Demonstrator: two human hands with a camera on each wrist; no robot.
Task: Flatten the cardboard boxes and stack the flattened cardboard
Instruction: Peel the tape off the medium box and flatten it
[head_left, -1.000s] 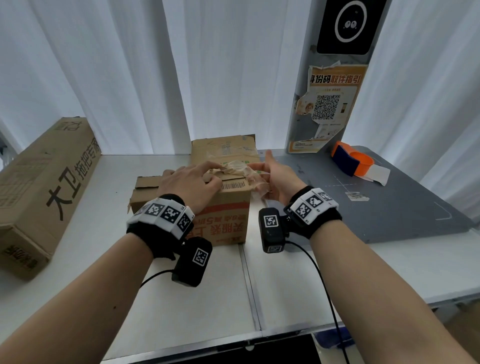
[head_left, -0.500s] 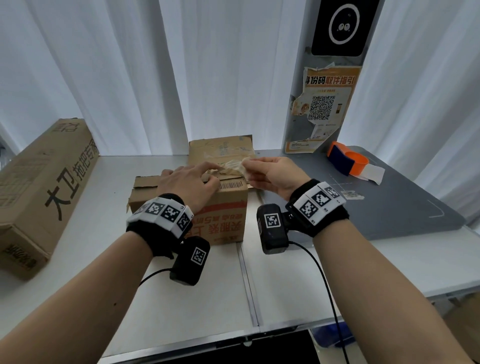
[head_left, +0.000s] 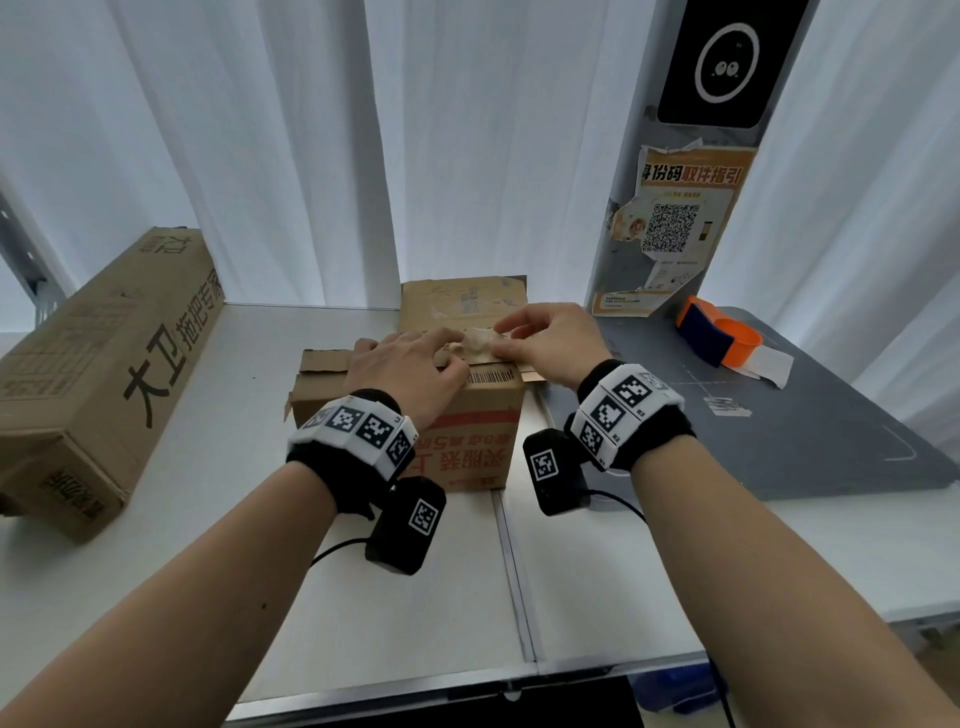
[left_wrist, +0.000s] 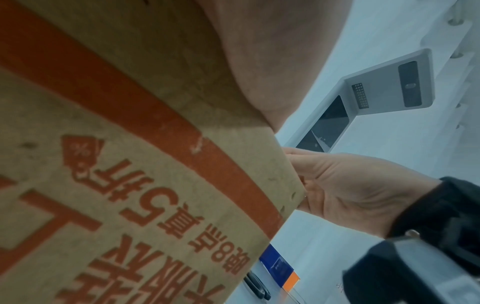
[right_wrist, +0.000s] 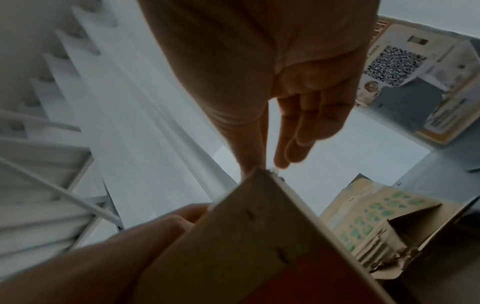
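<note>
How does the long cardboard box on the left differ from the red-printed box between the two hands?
The long box is far longer and lies untouched at the table's left; the red-printed box is short and squat, with both hands on top. The long box bears black lettering, the red-printed box red. Both are brown cardboard, not yet flattened.

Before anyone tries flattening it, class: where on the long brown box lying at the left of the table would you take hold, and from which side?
Probably grip the long box at its near end, which points toward the person, left hand coming in from the front. It lies flat on the white table, too long for one hand at mid-length. How that end is sealed cannot be told.
</note>
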